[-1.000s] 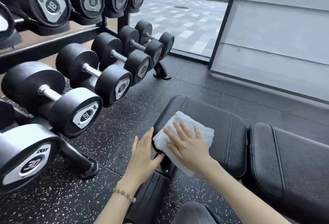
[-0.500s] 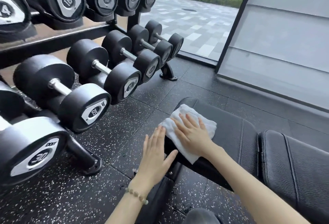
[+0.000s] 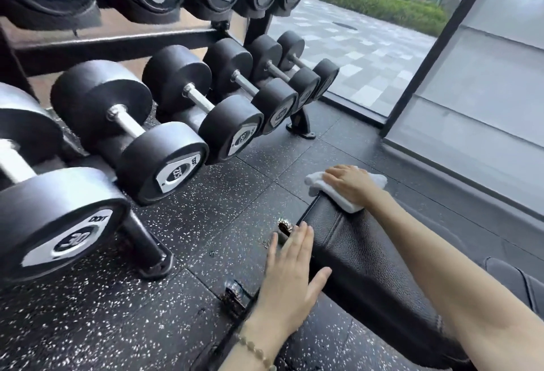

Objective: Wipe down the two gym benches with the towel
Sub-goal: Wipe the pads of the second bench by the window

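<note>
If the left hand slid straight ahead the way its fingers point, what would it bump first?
Probably the small toothed metal knob just beyond the fingertips of the left hand, beside the bench pad. Depth is unclear, so it might pass over it.

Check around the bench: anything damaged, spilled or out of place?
Nothing looks spilled or askew. One oddity: a brownish round fitting beside the bench, just past the left hand, looks rusty, though it is blurred. The dumbbells sit in their rack.
</note>
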{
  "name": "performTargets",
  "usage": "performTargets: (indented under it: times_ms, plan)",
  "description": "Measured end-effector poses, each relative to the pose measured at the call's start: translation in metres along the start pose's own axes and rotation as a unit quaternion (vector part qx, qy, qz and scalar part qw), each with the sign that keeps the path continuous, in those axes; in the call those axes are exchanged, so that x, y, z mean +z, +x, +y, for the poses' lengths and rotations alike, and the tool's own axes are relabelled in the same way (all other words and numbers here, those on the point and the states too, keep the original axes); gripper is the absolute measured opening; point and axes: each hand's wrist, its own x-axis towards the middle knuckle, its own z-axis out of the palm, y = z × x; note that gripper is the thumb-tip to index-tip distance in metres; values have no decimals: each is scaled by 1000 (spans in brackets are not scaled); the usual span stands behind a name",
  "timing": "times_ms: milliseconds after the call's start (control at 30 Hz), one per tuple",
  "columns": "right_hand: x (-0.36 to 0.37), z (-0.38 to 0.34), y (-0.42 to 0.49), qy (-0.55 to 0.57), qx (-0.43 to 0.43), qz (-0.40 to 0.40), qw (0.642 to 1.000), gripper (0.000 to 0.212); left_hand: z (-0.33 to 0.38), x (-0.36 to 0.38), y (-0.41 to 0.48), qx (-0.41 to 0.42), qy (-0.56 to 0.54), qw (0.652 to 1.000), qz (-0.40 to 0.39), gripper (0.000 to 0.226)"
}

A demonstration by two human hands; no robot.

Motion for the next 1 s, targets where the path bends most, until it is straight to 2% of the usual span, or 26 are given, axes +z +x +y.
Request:
performTargets:
  times_ms: [67, 133, 200, 300, 367, 433, 467, 533, 633, 700, 800, 867, 933, 1000]
  plan:
    - [-1, 1, 2, -6, -4, -12, 1000, 38, 0, 4, 1, -3, 30, 999, 16, 66]
    - [-2, -2, 0, -17, -19, -17, 1000, 46, 0, 8, 1, -4, 43, 999, 30, 64]
    - [-1, -16, -5, -41, -69, -23, 996, 65, 0, 9, 2, -5, 41, 998, 38, 63]
    - [5, -39, -21, -58, -157, -43, 985, 68, 1, 8, 2, -6, 44, 998, 47, 64]
    - [5, -36, -23, -44, -173, -50, 983, 76, 0, 7, 0, -4, 43, 998, 47, 64]
    - [-1, -26, -11, -42, -148, -55, 987, 84, -1, 6, 1, -2, 47, 998, 51, 61]
    - [-4, -21, -3, -50, -117, -59, 990, 81, -1, 5, 1, -2, 46, 998, 51, 61]
    - [-8, -16, 7, -72, -55, -45, 995, 61, 1, 6, -1, -4, 42, 998, 44, 63]
    - [-9, -27, 4, -62, -13, -26, 998, 45, 2, 8, 0, -18, 49, 998, 42, 64]
    - [-5, -41, -15, -72, -47, -30, 996, 46, 3, 7, -1, -22, 47, 998, 29, 64]
    - [4, -62, -44, -51, -134, -32, 989, 66, 0, 7, -1, -14, 36, 999, 12, 63]
    - [3, -64, -47, -34, -163, -37, 985, 73, -6, 7, -6, 10, -1, 1000, 29, 64]
    - [-2, -60, -32, -83, -165, -53, 981, 60, -14, 3, -11, 13, -19, 998, 53, 63]
    - [-7, -57, -13, -142, -123, -65, 980, 49, -26, -3, -12, -4, -11, 998, 65, 65]
